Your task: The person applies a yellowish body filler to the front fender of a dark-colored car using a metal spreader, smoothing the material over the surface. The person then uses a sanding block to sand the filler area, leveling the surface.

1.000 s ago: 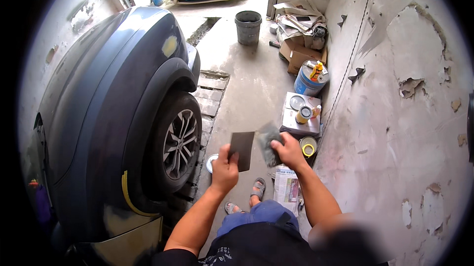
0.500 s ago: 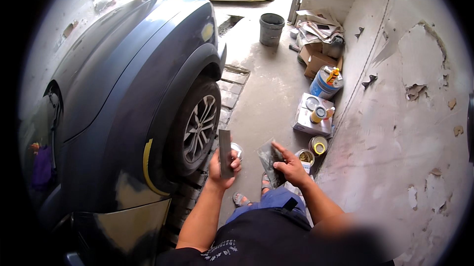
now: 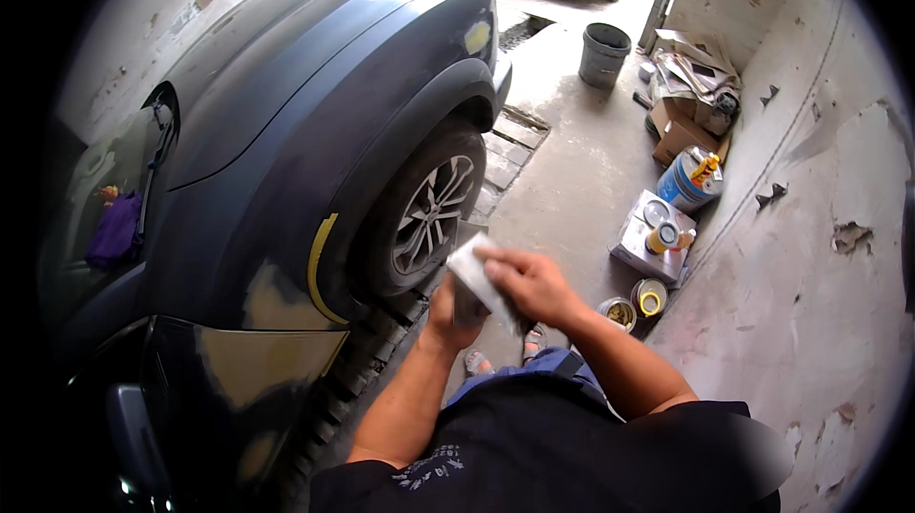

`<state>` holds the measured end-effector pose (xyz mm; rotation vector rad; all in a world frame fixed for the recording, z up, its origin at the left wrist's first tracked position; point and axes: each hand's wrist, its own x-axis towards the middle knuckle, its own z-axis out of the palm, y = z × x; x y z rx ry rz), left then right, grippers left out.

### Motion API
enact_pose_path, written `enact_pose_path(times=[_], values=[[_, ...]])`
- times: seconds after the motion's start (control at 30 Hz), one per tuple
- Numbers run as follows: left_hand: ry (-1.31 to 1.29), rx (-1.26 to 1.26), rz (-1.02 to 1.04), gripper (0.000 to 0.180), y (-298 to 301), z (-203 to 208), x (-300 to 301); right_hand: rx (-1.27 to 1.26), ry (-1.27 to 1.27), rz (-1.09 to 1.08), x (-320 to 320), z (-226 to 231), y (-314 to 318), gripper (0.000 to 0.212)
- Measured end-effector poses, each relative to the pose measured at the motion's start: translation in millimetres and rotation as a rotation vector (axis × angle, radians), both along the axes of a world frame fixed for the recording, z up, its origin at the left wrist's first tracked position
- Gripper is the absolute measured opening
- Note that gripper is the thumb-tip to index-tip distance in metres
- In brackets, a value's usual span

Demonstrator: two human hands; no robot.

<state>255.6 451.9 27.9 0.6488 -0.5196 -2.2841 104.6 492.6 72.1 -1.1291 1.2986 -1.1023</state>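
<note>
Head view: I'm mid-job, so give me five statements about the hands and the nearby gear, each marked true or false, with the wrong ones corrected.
1. The right hand holds a pale flat piece. True.
2. The left hand hangs down, well away from the right hand. False: the left hand is raised, close to the right hand.
3. Yellow tape curves along the edge of the wheel arch trim. True.
4. The bucket is bright red. False: the bucket is dark grey.
5. A yellow can sits on the white box. True.

A pale flat piece (image 3: 471, 263) — tilted, blurred — overlaps a grey slab (image 3: 466, 306).
</note>
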Motion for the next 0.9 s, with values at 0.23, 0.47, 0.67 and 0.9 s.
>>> enact_pose_path(times=[0.23,0.47,0.67,0.9], values=[[-0.048,0.094,0.138,0.049,2,-6,4,0.125,-0.185,0.244,-17,17,-8,0.035],[-1.193,-0.669,0.594,0.046,7,31,-2,0.033,-0.252,0.338,-13,-1,30,0.039],[-1.502,-1.207,0.697,0.054,29,40,12,0.037,-0.535,0.172,-20,23,-54,0.044],[-1.466,-1.171,0.749,0.059,39,41,44,0.048,-0.274,0.36,13,-15,19,0.042]])
